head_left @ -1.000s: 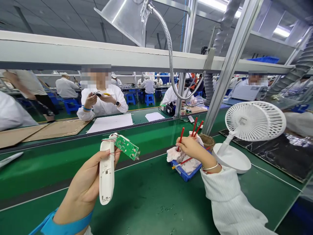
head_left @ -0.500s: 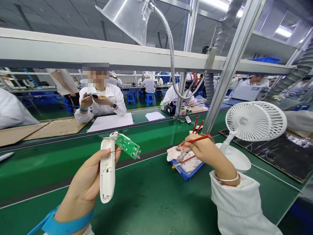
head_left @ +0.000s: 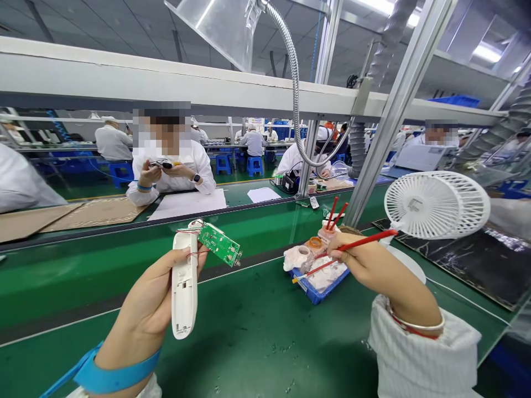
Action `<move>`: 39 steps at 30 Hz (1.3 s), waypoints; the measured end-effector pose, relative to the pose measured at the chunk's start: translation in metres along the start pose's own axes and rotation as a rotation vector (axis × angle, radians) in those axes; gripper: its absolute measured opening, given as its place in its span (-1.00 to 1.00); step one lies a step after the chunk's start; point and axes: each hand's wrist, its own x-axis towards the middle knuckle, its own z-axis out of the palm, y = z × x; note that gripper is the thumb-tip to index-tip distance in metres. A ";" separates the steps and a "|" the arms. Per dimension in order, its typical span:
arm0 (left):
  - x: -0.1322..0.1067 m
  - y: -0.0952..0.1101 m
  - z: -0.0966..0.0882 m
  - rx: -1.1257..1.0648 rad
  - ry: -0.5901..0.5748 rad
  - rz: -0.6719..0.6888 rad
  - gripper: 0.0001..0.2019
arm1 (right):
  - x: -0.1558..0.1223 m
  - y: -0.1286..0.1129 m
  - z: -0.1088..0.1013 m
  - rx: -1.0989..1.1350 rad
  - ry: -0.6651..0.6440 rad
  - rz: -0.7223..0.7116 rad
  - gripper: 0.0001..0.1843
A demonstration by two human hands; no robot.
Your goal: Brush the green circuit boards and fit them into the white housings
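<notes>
My left hand (head_left: 145, 298) grips a long white plastic housing (head_left: 185, 301), open side up, at its upper part. A green circuit board (head_left: 219, 245) hangs off the housing's top end on thin red wires, tilted to the right. Over at the blue tray (head_left: 317, 297), my right hand (head_left: 365, 262) pinches a slim red-handled brush (head_left: 371, 239), whose front end reaches down into the tray. White crumpled tissue (head_left: 329, 276) fills the tray, and another red brush (head_left: 317, 270) with a yellow tip lies across it. Two red handles (head_left: 334, 214) stand upright at its back.
A white fan (head_left: 435, 204) stands right of the tray, its cable running along the green bench (head_left: 249, 342). Overhead a lamp (head_left: 219, 27) hangs on a flexible metal neck near an aluminium post (head_left: 398, 110). Across the bench sits a co-worker (head_left: 170, 166) holding a small dark part.
My right hand has shifted right and slightly down with the red brush, uncovering an orange ring in the tray. My left hand keeps its hold on the housing, nearly still.
</notes>
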 end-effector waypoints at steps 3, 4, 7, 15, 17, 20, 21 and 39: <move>0.001 0.000 0.000 0.011 0.015 -0.006 -0.77 | 0.001 0.000 0.001 -0.004 0.050 0.019 -0.77; 0.001 -0.001 0.001 0.012 0.020 -0.006 -0.77 | 0.002 0.000 0.001 -0.016 0.042 0.019 -0.77; 0.000 0.000 0.002 0.007 0.021 -0.007 -0.79 | 0.002 -0.003 0.000 -0.046 -0.009 0.003 -0.76; -0.002 -0.003 0.004 0.030 -0.003 -0.027 -0.78 | 0.006 0.011 0.009 -0.165 0.206 0.177 -0.72; -0.003 -0.004 0.005 0.034 -0.006 -0.039 -0.75 | 0.007 0.015 0.012 -0.210 0.181 0.199 -0.63; -0.002 -0.007 0.005 0.028 0.002 -0.061 -0.70 | 0.008 0.014 0.011 -0.229 0.201 0.203 -0.57; -0.001 -0.008 0.005 0.027 0.016 -0.065 -0.69 | 0.008 0.013 0.011 -0.231 0.227 0.197 -0.57; 0.010 -0.044 0.004 0.384 -0.221 0.064 -0.84 | -0.008 -0.016 0.004 -0.060 0.617 0.118 -0.77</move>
